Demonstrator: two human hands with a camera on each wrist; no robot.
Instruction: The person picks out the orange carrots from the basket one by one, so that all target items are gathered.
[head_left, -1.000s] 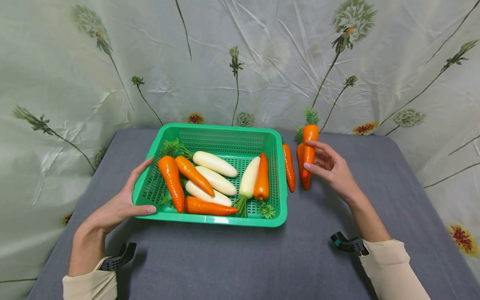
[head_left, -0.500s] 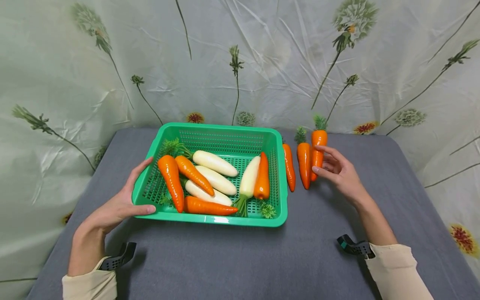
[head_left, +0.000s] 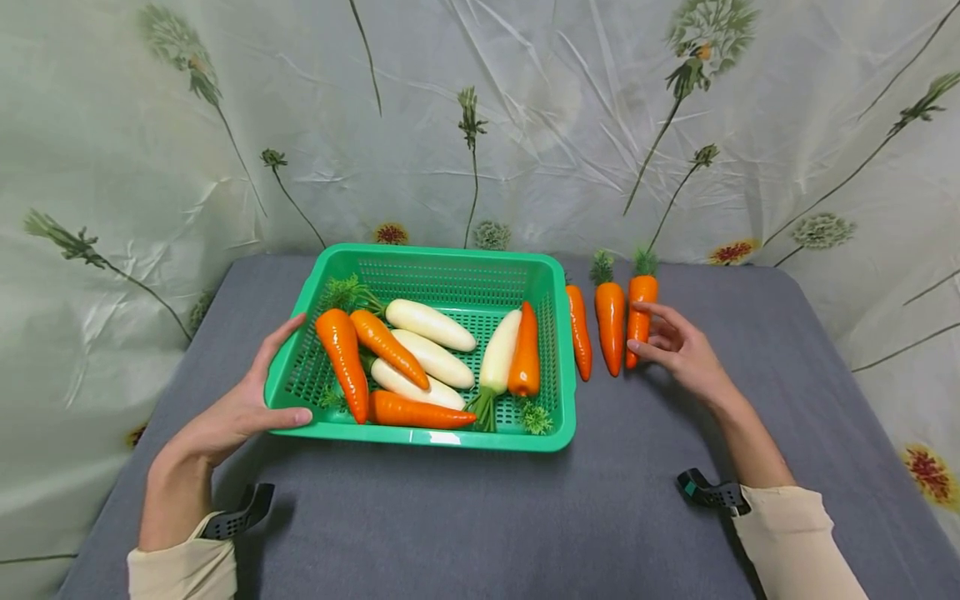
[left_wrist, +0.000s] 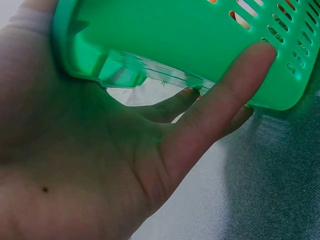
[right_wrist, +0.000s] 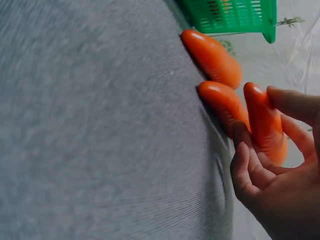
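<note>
Inside the pinching right hand (head_left: 681,350) is a carrot (head_left: 642,290), its placing beside two other carrots (head_left: 611,321) seemingly the step, release likely called for next, while the left hand (head_left: 242,406) lies spread against the green basket (head_left: 442,254).

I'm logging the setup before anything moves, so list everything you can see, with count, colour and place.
Basket: one, green, middle of the table
White radishes: four, white, in the basket
Carrots inside: four, orange, in the basket, one at its right end
Carrots outside: three, orange, in a row right of the basket
Table: one, grey, under everything
Backdrop: one, pale with plant prints, behind the table
Wrist bands: two, black, one per wrist
Sleeves: two, beige, on both forearms
Hands: two, bare; left hand against the basket's left end, right hand pinching the rightmost carrot
</note>
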